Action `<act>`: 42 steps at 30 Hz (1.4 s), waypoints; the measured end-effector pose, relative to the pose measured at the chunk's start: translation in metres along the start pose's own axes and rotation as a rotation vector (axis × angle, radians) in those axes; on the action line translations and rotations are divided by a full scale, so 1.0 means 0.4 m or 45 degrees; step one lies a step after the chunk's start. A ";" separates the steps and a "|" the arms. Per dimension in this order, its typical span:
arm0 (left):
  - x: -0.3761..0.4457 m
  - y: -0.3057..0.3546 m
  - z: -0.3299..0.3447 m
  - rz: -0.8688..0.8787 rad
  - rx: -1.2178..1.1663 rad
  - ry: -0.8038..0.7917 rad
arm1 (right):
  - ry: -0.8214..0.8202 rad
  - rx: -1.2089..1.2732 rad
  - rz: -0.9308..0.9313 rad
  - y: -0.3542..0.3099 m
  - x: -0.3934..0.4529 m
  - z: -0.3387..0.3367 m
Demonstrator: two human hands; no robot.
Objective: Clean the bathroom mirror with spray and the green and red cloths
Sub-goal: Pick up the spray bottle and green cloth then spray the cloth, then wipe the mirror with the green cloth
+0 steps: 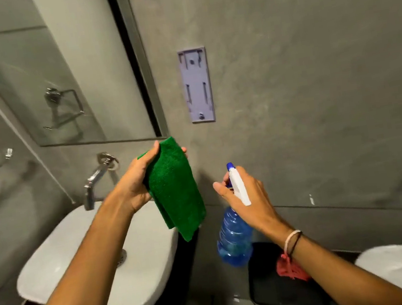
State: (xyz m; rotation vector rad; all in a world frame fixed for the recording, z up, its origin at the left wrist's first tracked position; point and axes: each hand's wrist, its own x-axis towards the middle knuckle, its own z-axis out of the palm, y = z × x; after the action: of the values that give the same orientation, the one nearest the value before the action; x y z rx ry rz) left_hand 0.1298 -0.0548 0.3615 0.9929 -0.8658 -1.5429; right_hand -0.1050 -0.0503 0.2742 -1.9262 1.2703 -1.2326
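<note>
In the head view, the left hand (133, 181) was closed around the top of the green cloth (174, 190), thumb on one side and fingers wrapped behind, so that the folded cloth hung down loosely over the right edge of the white basin (61, 256). The right hand (246, 197) gripped the neck of the blue spray bottle (233, 239), its white trigger head (240, 188) and blue nozzle pointing up and towards the cloth and the bare grey wall rather than towards the mirror (65, 81), which hung up and to the left, well apart from both hands. The red cloth (290, 268) lay bunched on a dark surface (276, 285) below the right wrist, partly hidden by the arm. From here the likeliest slip seemed to be a wasted or misplaced spray: with the nozzle aimed as it was, a squeeze would probably wet the wall or the cloth, not the glass. Whether a finger rested on the trigger could not be told. The bottle hung low from a grip high on its neck, so a wet or careless hold might let it swing or drop towards the dark surface and the red cloth. The dangling end of the green cloth could also brush the tap (94, 182) or dip into the basin and pick up water or grime, which would likely streak the mirror.
</note>
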 end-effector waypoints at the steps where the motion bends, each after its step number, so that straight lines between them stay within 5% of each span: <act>1: 0.017 -0.041 0.006 -0.012 -0.018 0.028 | -0.008 0.015 0.059 0.043 -0.005 0.001; 16: 0.184 -0.532 -0.009 -0.120 -0.285 0.316 | 0.093 -0.031 0.523 0.586 -0.097 0.118; 27: 0.207 -0.664 -0.040 -0.183 -0.317 0.346 | 0.019 -0.232 0.506 0.698 -0.148 0.146; 31: 0.188 -0.618 -0.017 -0.150 -0.270 0.331 | -0.049 -0.193 0.491 0.663 -0.187 0.083; 34: 0.174 -0.542 0.023 -0.073 -0.160 0.342 | 0.150 -0.320 0.470 0.593 -0.216 0.040; 37: 0.140 -0.425 0.076 0.074 -0.021 0.244 | 0.305 0.045 0.299 0.429 -0.181 0.007; 42: 0.043 -0.172 0.158 0.269 0.173 0.116 | -0.085 0.595 0.147 0.093 0.026 -0.068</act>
State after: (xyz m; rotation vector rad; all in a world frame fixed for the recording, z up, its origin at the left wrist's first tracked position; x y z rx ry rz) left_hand 0.0440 -0.0574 0.3211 1.0261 -0.9880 -1.2645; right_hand -0.1439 -0.0739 0.2610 -1.5231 0.9412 -1.2603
